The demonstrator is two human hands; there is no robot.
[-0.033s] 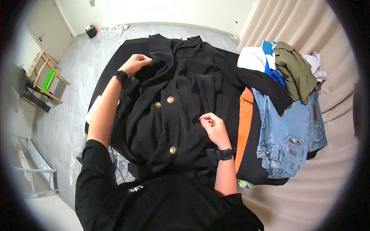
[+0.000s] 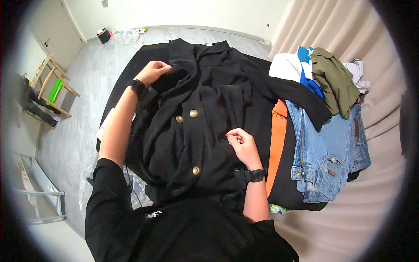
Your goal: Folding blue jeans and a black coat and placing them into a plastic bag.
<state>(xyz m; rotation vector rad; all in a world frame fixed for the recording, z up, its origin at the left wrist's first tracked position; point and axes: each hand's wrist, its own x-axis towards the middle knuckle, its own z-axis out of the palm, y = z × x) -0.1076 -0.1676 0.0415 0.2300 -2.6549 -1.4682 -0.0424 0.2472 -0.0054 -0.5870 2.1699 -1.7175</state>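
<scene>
A black coat (image 2: 214, 105) with gold-coloured buttons (image 2: 193, 113) lies spread in front of me, its collar at the far end. One sleeve (image 2: 305, 98) stretches to the right over a pair of jeans. My left hand (image 2: 153, 72) is closed, thumb and fingers pinching the coat's cloth near the upper left, below the collar. Lower down on the right, my right hand (image 2: 242, 146) is also closed, its fingertips pinching the coat's front beside the buttons. Folds run through the cloth between both hands.
Right of the coat lie blue jeans (image 2: 325, 153), an olive garment (image 2: 334, 81), a white garment (image 2: 286, 66) and an orange strip of cloth (image 2: 277, 144). A beige curtain (image 2: 377, 48) hangs beyond them. On the left stand a wooden chair (image 2: 56, 91) and a metal frame (image 2: 41, 192).
</scene>
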